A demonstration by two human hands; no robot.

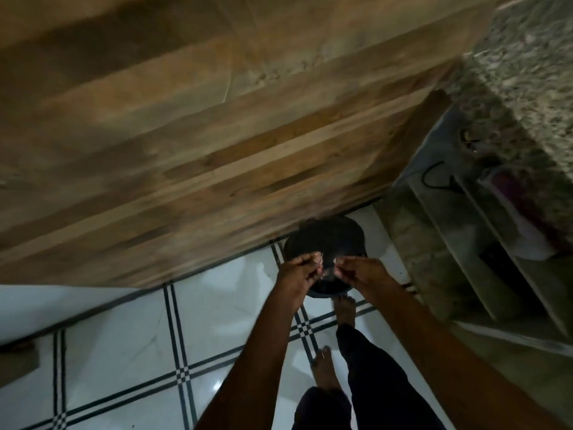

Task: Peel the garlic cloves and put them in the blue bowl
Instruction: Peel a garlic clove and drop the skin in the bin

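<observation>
The view is dim and blurred. My left hand (pixel 299 271) and my right hand (pixel 362 271) are held close together above a dark round bin (pixel 325 237) on the floor. The fingers of both hands are curled. Each hand pinches small pale scraps (pixel 322 261) at its fingertips, which look like garlic skin. The scraps are too small and blurred to make out in detail. No blue bowl and no whole garlic clove shows in this view.
A wooden cabinet front (pixel 186 150) fills the upper left. A speckled stone counter (pixel 533 72) runs along the right, with shelves (pixel 483 231) below it. My bare feet (pixel 344 308) stand on a white tiled floor (pixel 124 352) with dark lines.
</observation>
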